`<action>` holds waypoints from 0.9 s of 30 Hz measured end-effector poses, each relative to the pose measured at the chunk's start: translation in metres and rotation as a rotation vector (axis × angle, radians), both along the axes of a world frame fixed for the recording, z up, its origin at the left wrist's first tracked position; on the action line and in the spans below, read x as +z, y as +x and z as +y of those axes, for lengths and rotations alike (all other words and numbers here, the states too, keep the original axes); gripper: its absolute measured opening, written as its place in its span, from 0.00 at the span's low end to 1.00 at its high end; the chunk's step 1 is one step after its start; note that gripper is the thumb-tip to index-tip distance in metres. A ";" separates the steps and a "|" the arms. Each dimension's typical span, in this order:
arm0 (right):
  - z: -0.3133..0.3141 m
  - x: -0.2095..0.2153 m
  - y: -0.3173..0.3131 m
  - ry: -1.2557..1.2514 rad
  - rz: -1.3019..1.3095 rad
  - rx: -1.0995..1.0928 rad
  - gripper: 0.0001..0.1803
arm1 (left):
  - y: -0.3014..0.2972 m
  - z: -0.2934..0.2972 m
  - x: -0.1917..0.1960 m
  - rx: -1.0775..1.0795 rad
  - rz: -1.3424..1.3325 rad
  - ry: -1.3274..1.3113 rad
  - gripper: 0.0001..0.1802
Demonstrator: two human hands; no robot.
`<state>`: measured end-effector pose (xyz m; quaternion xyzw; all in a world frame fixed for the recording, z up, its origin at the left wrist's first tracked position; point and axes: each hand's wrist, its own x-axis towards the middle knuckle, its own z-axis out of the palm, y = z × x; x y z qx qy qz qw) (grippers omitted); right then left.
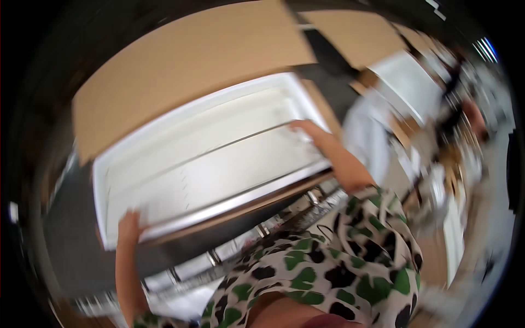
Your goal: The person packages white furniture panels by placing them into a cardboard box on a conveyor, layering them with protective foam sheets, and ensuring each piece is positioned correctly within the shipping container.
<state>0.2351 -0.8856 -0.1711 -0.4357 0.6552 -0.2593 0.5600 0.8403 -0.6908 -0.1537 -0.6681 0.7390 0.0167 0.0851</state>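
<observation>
A long white panel (229, 169) lies in an open cardboard box (327, 112) lined with white foam (100, 191). A row of small dark marks runs across the panel, and a dark line follows its far edge. My right hand (314, 136) is at the panel's right end, its fingers bent around the far corner there. At the near left corner, my left hand (130, 224) touches the panel or the foam rim beside it; motion smears its fingers. Beyond the panel, a second pale surface (219, 117) shows inside the foam.
The box's large cardboard flap (191, 71) spreads out on the far side. Under the box is a dark table (71, 235), with metal rollers (213, 257) along its near edge. To the right are clear plastic wrap (366, 131), a white box-shaped piece (407, 82) and a blurred person (473, 117).
</observation>
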 end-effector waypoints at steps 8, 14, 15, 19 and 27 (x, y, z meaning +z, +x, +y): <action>0.011 0.021 -0.018 -0.044 0.044 0.025 0.22 | -0.035 -0.017 0.004 -0.423 -0.107 -0.014 0.18; 0.011 0.012 -0.014 -0.053 0.327 0.217 0.34 | -0.027 -0.019 0.007 -0.234 -0.014 0.002 0.17; 0.010 0.010 -0.013 -0.059 0.329 0.216 0.34 | -0.023 -0.019 0.009 -0.216 -0.022 0.017 0.16; 0.008 0.006 -0.013 -0.132 0.414 0.229 0.34 | -0.009 -0.005 -0.009 -0.347 -0.177 0.018 0.16; 0.015 -0.006 -0.021 -0.176 0.251 0.230 0.34 | -0.004 -0.022 -0.021 -0.194 -0.276 0.126 0.22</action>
